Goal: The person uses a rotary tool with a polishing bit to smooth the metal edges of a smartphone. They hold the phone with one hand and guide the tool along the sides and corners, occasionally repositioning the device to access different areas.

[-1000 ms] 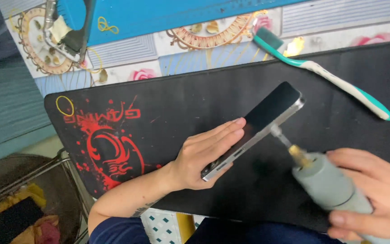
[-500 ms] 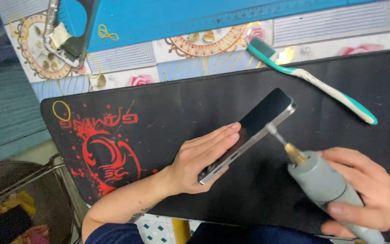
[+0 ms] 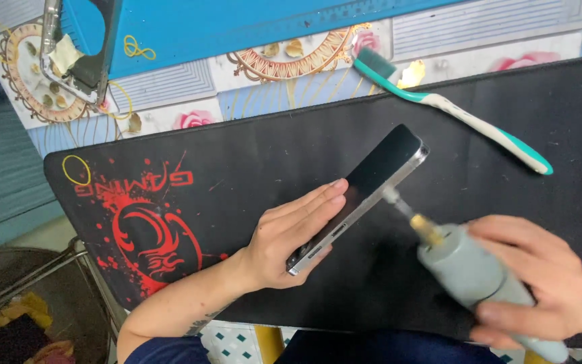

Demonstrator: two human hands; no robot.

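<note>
So the left hand is lying flat on top of a dark smartphone, fingers stretched out along the glass and pressing it down rather than wrapping around it, while the thumb is tucking in near the lower corner. The phone is sitting diagonally on a black desk mat with a red splatter-style graphic on its left end, with the phone's silver metal edge facing toward the right side. The right hand is clenching around a grey rotary tool, fingers closed over the fat body of it, and the tool's thin bit with a brass collar is pointing up-left and touching the phone's silver side rail about halfway along. A white and teal toothbrush is lying across the top edge of the mat, well apart from the phone, bristle end resting on the patterned floral table surface. Up in the top left corner, a bare phone frame is leaning half on a blue cutting mat, and a yellow rubber band is sitting on the corner of the black mat.
</note>
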